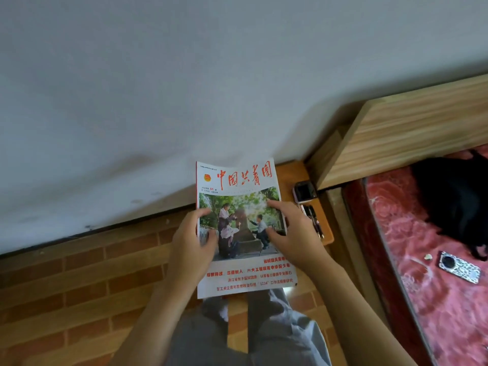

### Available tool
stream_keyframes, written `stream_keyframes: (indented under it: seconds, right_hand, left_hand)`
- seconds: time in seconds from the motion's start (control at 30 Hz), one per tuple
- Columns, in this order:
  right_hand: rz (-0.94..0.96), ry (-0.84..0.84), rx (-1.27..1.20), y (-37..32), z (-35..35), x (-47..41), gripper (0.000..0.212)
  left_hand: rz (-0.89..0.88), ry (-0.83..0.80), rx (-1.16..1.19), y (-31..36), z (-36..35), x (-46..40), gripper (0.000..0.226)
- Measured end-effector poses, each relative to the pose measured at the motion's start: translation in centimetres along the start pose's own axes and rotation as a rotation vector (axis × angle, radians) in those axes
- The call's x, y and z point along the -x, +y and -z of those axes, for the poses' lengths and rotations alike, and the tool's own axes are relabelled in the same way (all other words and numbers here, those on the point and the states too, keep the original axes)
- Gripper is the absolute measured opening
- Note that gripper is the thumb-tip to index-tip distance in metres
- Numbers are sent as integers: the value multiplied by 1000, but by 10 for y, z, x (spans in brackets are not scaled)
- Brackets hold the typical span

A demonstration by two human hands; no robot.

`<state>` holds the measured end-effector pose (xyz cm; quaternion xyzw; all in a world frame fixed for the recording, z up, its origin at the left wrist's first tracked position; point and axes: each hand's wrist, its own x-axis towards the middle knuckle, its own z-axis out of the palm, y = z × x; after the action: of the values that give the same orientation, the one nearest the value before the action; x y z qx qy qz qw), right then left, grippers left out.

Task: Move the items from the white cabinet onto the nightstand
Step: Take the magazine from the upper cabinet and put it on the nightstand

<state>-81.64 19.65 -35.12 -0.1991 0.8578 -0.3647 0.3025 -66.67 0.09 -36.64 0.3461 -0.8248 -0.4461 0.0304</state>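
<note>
A white magazine (239,180) with red Chinese title lettering and a cover photo of people outdoors is held flat in front of me, over the left part of the wooden nightstand (291,173). My left hand (191,245) grips its left edge, thumb on the cover. My right hand (293,235) holds the right edge, fingers spread on the photo. On the nightstand's right part lie a pink smartwatch (304,192) and several dark pens (314,220). The white cabinet is out of view.
A grey wall fills the upper half. The wooden headboard (409,133) stands right of the nightstand. The bed has a red floral cover (427,294) with a dark garment (456,202) and a patterned phone (459,266) on it. Below is a brick-pattern floor (79,286).
</note>
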Motion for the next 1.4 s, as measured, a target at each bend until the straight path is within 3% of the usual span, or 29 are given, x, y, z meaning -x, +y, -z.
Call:
stream_keyframes:
  seconds: [0.27,0.47,0.7,0.87,1.1,1.27,1.4]
  right_hand:
    - [-46,-166,68,88,-24,-71,60]
    - [-82,-215,135,159,-49,-121,61]
    - [-144,-238,206,233,-73,-155,65]
    - [-198,-274,278,265,-91,-169,63]
    - [-121,-132,544,276,-116,-163,63]
    - [-35,-240,530,280,-141,-164,76]
    - [77,-233,546,290,-157,-168,76]
  left_hand:
    - [166,-82,-35,-47,-78,-31,43]
    - [141,-179,-137,-97,-143,-71,43]
    - [60,-222,-199,-148,-211,-106,39]
    - [-7,-356,-292,-180,-241,-119,31]
    - [-159,-322,-457,-209,-239,-127,28]
    - [-272,-364,-537,-214,-241,-138,42]
    - [-350,-459,-641,-213,-249,-150,60]
